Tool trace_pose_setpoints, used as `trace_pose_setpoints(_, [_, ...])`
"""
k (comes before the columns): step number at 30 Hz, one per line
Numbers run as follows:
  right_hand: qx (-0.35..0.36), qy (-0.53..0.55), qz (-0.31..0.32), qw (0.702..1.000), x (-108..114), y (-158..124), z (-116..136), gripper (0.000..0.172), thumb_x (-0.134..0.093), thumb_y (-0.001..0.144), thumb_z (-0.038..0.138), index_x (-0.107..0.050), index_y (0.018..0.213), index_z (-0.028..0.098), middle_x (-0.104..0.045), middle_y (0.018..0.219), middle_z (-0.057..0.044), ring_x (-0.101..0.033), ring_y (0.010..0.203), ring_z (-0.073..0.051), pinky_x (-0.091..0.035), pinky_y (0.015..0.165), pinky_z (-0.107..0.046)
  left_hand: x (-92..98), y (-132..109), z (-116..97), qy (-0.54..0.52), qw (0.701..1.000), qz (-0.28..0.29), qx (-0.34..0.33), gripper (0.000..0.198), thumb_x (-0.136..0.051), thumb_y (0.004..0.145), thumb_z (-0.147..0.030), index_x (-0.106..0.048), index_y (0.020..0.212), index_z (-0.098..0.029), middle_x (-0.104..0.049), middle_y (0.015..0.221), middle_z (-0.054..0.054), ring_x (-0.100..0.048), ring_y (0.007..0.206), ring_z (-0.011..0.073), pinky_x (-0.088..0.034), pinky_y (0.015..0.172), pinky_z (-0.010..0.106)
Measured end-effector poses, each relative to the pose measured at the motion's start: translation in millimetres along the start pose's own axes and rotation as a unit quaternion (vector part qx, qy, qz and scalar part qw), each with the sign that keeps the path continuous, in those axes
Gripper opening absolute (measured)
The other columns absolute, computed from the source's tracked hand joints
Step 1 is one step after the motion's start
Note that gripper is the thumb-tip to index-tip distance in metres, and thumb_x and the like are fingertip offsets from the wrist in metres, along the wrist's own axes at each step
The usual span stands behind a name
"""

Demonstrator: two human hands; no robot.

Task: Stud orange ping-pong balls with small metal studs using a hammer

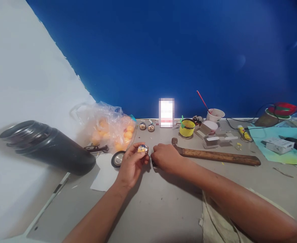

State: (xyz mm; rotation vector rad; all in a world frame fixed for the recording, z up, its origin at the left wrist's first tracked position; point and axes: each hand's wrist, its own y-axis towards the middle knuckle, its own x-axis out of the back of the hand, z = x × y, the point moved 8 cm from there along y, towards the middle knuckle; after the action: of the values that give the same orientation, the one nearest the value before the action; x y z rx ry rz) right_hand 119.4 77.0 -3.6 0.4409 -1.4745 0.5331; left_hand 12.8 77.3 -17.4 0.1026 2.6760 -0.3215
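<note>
My left hand (pixel 131 165) is closed around a small ball (pixel 142 149) covered partly in shiny mirror-like pieces, with a yellow-orange patch showing. Close beside it, my right hand (pixel 166 157) is curled with the fingers bent down near the table. Something dark shows at its fingertips, too hidden to name. Two similar shiny balls (pixel 142 126) rest at the back near the wall. Just left of my left hand lies a round black-rimmed metal lid (pixel 118 158) on a white sheet of paper (pixel 100 179).
At left are a leaning dark cylinder (pixel 59 148), glasses (pixel 98 147) and a plastic bag (pixel 108 114) of orange balls. Behind stands a lit screen (pixel 166 113). To the right are a hammer (pixel 214 156), yellow tub (pixel 187 130), paper cup (pixel 215 115), small boxes and a cloth (pixel 216 216).
</note>
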Motion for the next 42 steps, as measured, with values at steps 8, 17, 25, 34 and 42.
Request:
trace_pose_setpoints(8, [-0.006,-0.007,0.008,1.0,-1,0,-3,0.018,-0.061,0.091,0.025,-0.077,0.094,0.018,-0.071,0.095,-0.013,-0.066,0.095,-0.027,-0.045,0.067,-0.029,-1.1,-2,0,0.008,1.0,0.011,0.001,0.038,-0.076,0.063,-0.014,-0.067,0.101,-0.018,-0.067,0.081,0.0,-0.061,0.062,0.0121,-0.046,0.056,0.025])
trace_pose_setpoints(17, [0.027,-0.013,0.008,1.0,2,-4,1,0.019,-0.056,0.094,0.017,-0.074,0.098,0.016,-0.07,0.099,-0.013,-0.064,0.098,-0.027,-0.045,0.065,-0.03,0.9,2,3,0.013,1.0,0.008,0.004,0.038,-0.078,0.063,-0.016,-0.067,0.099,-0.018,-0.068,0.082,0.001,-0.061,0.061,0.0116,-0.046,0.057,0.024])
trace_pose_setpoints(25, [0.0,0.013,-0.005,1.0,11,-6,-7,0.018,-0.054,0.095,0.016,-0.067,0.109,0.014,-0.074,0.099,-0.014,-0.069,0.095,-0.027,-0.045,0.07,-0.03,0.2,2,2,0.019,1.0,0.002,0.002,0.039,-0.077,0.062,-0.015,-0.066,0.1,-0.018,-0.067,0.08,0.0,-0.061,0.059,0.0118,-0.045,0.055,0.025])
trace_pose_setpoints(34, [-0.011,0.274,-0.099,0.956,28,-7,-26,0.015,-0.057,0.092,0.017,-0.071,0.098,0.018,-0.073,0.1,-0.005,-0.064,0.089,-0.017,-0.04,0.076,-0.025,-0.8,1,-4,0.023,0.999,0.008,-0.034,0.05,-0.083,0.067,-0.018,-0.066,0.114,-0.02,-0.067,0.087,-0.001,-0.064,0.065,0.012,-0.051,0.062,0.026])
trace_pose_setpoints(42, [-0.061,0.54,-0.042,0.839,10,-5,-56,0.023,-0.064,0.088,0.037,-0.066,0.079,0.016,-0.064,0.071,0.003,-0.047,0.059,-0.01,-0.035,0.056,-0.022,-0.5,-1,-5,0.074,0.996,0.002,-0.052,0.048,-0.086,0.068,-0.025,-0.067,0.112,-0.02,-0.066,0.094,0.0,-0.071,0.072,0.017,-0.056,0.068,0.031])
